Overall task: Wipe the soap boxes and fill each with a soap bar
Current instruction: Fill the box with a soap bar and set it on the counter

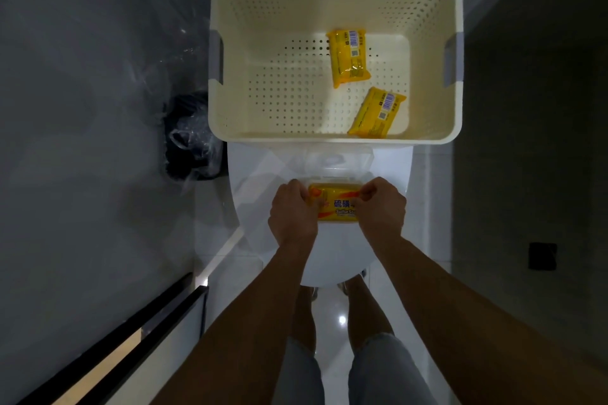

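Grip: left hand (293,211) and right hand (381,207) pinch the soap bar (335,204) ends; slick wrapper, light rigid block, judged best held endwise

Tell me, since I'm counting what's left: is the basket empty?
Not empty. Two wrapped yellow soap bars lie on the basket floor.

The scene is dim, with most light falling from above into the cream perforated plastic basket (335,52), whose floor and far wall are the brightest area, while both side margins left and right of the basket sink into murky grey and near-black. Below the basket, a small white glare spot (342,319) sits on the glossy white floor tiles (427,207), and a pale reflected streak crosses the smooth white surface (250,181). Wide-angle distortion bows the basket's rim outward, and detail is soft and slightly smeared, most of all at the edges.
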### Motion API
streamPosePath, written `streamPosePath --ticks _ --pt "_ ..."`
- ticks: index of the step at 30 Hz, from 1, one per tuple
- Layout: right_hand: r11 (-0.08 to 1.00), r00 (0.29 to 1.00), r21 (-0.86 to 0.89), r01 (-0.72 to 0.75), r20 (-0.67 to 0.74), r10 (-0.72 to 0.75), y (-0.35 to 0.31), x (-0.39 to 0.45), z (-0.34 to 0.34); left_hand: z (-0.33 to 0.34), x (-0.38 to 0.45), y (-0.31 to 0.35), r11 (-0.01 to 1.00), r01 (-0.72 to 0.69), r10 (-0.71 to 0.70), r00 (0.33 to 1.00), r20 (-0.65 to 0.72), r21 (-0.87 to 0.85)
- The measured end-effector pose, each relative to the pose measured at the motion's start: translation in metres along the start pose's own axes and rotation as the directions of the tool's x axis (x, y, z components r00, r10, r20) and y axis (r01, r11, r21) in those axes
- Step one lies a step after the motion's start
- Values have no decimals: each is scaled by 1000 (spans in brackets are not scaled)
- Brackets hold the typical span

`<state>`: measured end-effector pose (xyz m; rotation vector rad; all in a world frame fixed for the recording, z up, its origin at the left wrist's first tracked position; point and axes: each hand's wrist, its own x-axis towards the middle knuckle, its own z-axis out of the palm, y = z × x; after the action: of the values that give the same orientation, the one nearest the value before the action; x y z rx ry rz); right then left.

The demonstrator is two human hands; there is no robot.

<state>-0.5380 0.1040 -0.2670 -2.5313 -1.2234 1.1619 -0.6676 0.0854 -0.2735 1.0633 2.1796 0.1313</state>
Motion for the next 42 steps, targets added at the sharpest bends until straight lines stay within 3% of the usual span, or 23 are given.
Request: streamPosePath --ticks 6,18,21,24,28,32,38,42 --pt "998 998 -22 57 -12 -58 -3 -6 -5 -2 -3 -1 1000 -14 14 1000 -2 12" --pt "981 987 150 120 87 -134 16 -24 -11 3 -3 -9 994 -99 99 995 5 36" --pt "971 986 182 157 28 -165 16 -24 -12 -1 -3 -7 996 -75 74 997 -21 -50" --pt "943 984 281 179 -74 -164 11 -17 -19 -12 2 -4 963 -144 139 989 -42 -229" --pt "902 982 395 177 -15 -186 6 -7 -31 -30 5 2 916 -200 223 975 27 -348" --pt "884 960 402 239 39 -277 16 -13 -38 -42 -5 -2 876 -241 274 962 19 -417" --pt "869 914 283 406 -139 -382 37 -38 -40 -40 -32 -22 866 -169 196 981 8 -471" --pt "910 951 278 308 -79 -298 41 -38 -31 -26 -39 -28 858 -81 101 995 13 -507"
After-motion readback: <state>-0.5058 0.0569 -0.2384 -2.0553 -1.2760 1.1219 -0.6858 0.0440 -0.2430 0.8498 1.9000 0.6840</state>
